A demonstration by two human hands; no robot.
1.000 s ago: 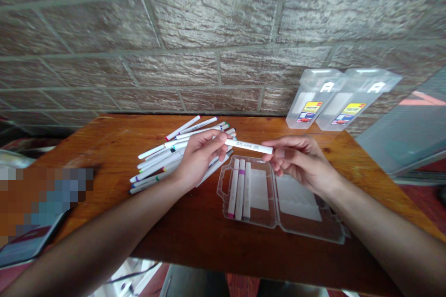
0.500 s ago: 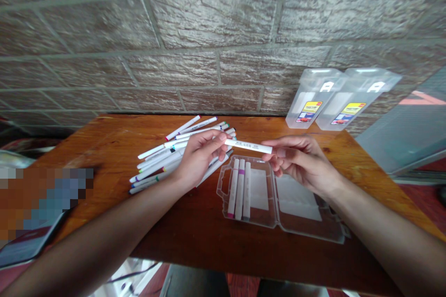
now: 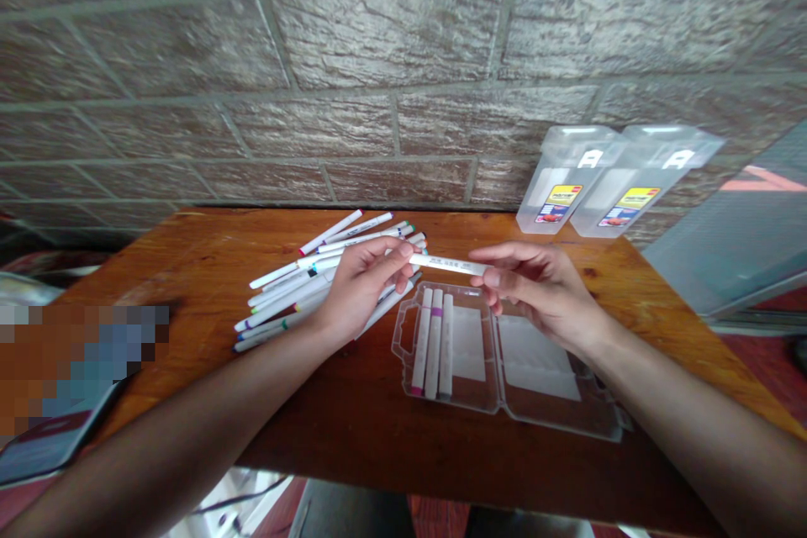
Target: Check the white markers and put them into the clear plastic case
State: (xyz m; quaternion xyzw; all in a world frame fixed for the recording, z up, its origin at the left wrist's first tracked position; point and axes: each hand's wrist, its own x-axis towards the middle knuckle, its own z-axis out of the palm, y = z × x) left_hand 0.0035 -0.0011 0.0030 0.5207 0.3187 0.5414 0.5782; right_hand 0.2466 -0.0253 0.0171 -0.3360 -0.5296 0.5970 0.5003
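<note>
A white marker [image 3: 449,265] is held level between my two hands, printed side facing me. My left hand [image 3: 371,273] pinches its left end between thumb and fingers. At the other end, my right hand [image 3: 542,282] has thumb and fingers closed on the marker's tip. Below lies a clear plastic case [image 3: 498,410], opened flat, with three white markers [image 3: 435,345] side by side in its left half. Behind and under my left hand is a loose pile of white markers [image 3: 283,303] with coloured ends, partly hidden by the hand.
Two clear upright containers [image 3: 551,185] with labels stand at the back right of the wooden table [image 3: 328,429], against the brick-patterned wall [image 3: 378,34]. At the left edge lies a flat device [image 3: 56,445], partly blurred out. A white sheet shows in each half of the case.
My right hand has shifted slightly left along the marker, covering more of its right end. The marker has turned a little about its length. My left hand stays in place.
</note>
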